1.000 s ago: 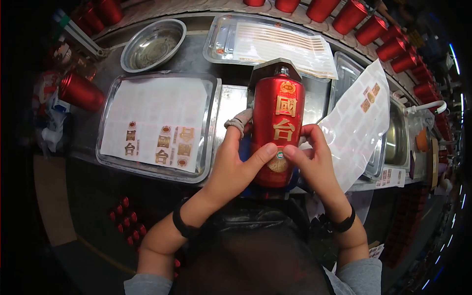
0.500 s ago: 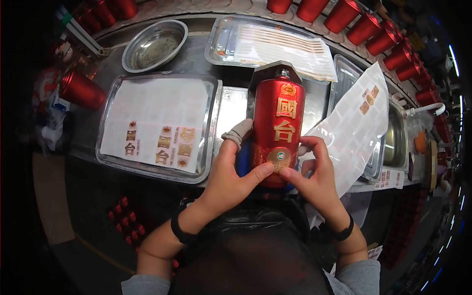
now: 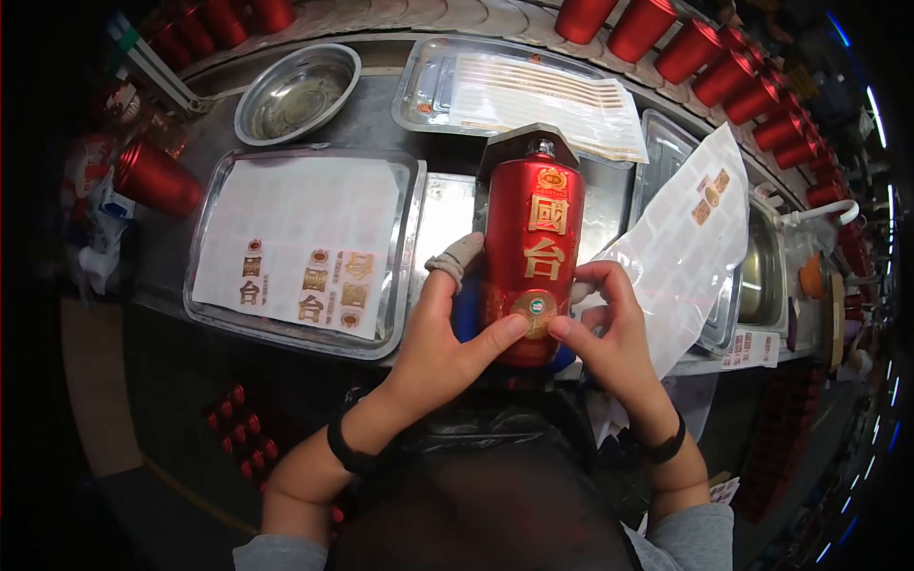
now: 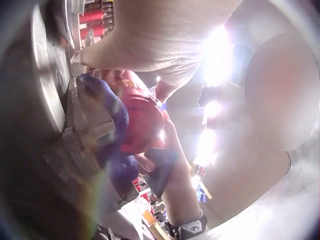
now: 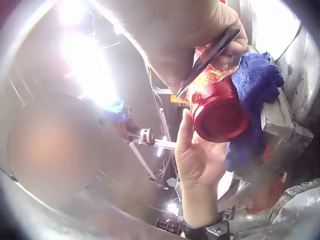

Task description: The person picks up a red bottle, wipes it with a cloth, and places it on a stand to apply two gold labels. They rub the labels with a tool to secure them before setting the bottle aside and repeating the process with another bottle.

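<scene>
A red bottle [image 3: 529, 181] with raised gold characters leans back on a support padded with blue cloth [image 5: 257, 80]. My left hand [image 3: 433, 333] holds the bottle's left side, thumb pressing the lower edge of a round gold label [image 3: 536, 306] that bears a small green dot. The left index finger wears a pale cloth cover [image 3: 457, 259]. From the other side, my right hand [image 3: 614, 333] presses its thumb beside that label. Its curled fingers grip a thin dark flat blade-like piece [image 5: 210, 60], seen in the right wrist view.
On the left, a metal tray [image 3: 200, 276] carries a sheet of gold character labels. Behind stand a metal bowl [image 3: 286, 100] and another tray [image 3: 409, 100] with striped strips. A label sheet [image 3: 681, 257] slopes up at right. Red bottles [image 3: 685, 49] line the back conveyor.
Both thumbs have slid down from the label's upper part to its lower edge. The red bottles on the back conveyor have shifted left.
</scene>
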Tool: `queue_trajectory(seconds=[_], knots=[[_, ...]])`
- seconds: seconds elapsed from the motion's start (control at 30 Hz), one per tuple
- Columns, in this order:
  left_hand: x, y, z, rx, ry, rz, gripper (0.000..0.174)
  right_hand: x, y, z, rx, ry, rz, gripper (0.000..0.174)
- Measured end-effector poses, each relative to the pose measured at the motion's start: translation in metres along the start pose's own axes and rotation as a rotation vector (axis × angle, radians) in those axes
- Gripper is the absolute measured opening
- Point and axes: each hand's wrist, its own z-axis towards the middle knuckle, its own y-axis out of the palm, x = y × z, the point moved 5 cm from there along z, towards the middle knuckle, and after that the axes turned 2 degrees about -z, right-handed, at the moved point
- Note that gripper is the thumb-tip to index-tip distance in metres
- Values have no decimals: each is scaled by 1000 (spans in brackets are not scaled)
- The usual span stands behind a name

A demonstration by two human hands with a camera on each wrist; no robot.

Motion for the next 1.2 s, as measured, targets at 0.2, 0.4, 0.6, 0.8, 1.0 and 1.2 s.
queue_trajectory(seconds=[0.2, 0.4, 0.6, 0.8, 1.0, 1.2], knots=[[-2, 2, 3, 3, 41, 10, 78, 3, 0, 5, 31, 20, 4, 55], [0, 3, 6, -4, 39, -18, 76, 3, 2, 8, 34, 37, 61, 47], [-3, -7, -5, 17, -39, -13, 76, 12, -11, -3, 149, 32, 128, 35], [-3, -5, -13, -48, -86, -28, 83, 22, 2, -31, 20, 193, 273, 23], [6, 6, -6, -51, 57, 65, 84, 24, 10, -31, 28, 133, 156, 30], [5, 4, -5, -62, 53, 62, 85, 26, 9, -30, 24, 119, 140, 33]])
